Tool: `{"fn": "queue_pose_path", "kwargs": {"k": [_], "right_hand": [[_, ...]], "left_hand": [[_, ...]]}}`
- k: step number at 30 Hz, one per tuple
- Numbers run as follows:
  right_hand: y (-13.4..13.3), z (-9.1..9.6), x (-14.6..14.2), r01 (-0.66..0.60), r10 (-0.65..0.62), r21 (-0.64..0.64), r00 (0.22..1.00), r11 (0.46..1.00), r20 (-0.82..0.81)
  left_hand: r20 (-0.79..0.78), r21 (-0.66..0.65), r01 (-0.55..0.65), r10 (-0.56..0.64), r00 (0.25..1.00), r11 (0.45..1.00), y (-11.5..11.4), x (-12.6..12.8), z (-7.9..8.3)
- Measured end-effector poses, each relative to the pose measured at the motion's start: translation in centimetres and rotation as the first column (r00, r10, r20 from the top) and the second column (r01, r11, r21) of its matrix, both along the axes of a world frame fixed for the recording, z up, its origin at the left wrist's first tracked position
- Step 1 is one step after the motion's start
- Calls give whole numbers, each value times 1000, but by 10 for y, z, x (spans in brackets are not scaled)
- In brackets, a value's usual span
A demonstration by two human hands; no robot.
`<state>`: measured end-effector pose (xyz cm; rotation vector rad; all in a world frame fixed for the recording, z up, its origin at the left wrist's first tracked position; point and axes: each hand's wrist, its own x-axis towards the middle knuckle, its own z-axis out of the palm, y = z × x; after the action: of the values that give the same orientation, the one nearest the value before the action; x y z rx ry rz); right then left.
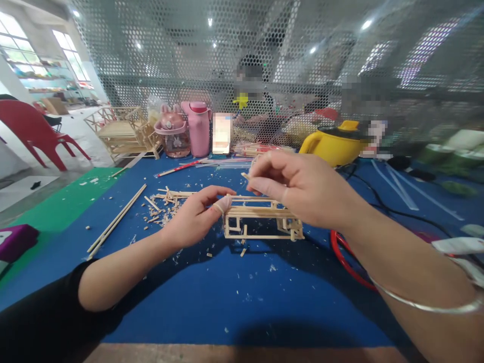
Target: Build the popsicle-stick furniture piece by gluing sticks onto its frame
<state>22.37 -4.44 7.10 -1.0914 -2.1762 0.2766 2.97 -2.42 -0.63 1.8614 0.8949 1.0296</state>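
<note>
Hands at work on a small stick frame (260,222), which is set on a blue mat (242,297) at the middle of the view. The left hand (192,219) is closed on the frame's left end, with a taped fingertip pressed to the top rail, so the frame is steadied. The right hand (298,189) is held just above the frame, thumb and forefinger pinched on a short stick piece (246,176) that juts out to the left.

Left of the frame, a scatter of offcuts (162,206) and a few long sticks (117,219) are spread. Behind the frame, a pink flask (198,128), a lit phone (222,132) and a yellow kettle (333,143) are lined up before a perforated screen. Farther behind and to the left, a larger stick model (123,131) is seen. Right of the frame, a red cable loop (342,257) is partly hidden by the forearm.

The piece is gripped only at its end, so it could be dropped among the offcuts if the pinch is eased. The frame looks light and thinly joined. A joint could be cracked, or the frame skewed, if it is pressed too hard from above.
</note>
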Motion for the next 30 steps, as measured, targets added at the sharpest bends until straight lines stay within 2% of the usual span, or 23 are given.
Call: {"fn": "queue_pose_path", "kwargs": {"k": [3,7,10,12,14,18,22,30], "right_hand": [[-19,-13,10,84,-90,153,995,985,32],[-33,-40,17,163,-197,309,977,937,83],[-34,-49,18,130,-199,420,972,898,126],[-32,-48,18,85,-175,456,972,886,158],[-29,-45,17,47,-162,469,965,882,207],[-23,-40,16,-34,-121,448,942,893,314],[-21,-41,15,-56,-110,452,937,890,333],[-19,-47,15,-45,-104,440,945,897,311]], "left_hand": [[36,19,-51,50,998,999,-3,5,2],[52,84,-69,65,997,994,-5,9,3],[33,127,-20,16,999,992,-5,5,1],[-36,223,63,-56,998,973,-4,-1,-3],[-139,346,129,-86,987,929,-4,-6,-7],[-254,511,127,8,967,850,-3,-8,-13],[-253,554,110,41,967,825,-5,-6,-15],[-201,574,86,39,979,814,-10,-4,-13]]}}
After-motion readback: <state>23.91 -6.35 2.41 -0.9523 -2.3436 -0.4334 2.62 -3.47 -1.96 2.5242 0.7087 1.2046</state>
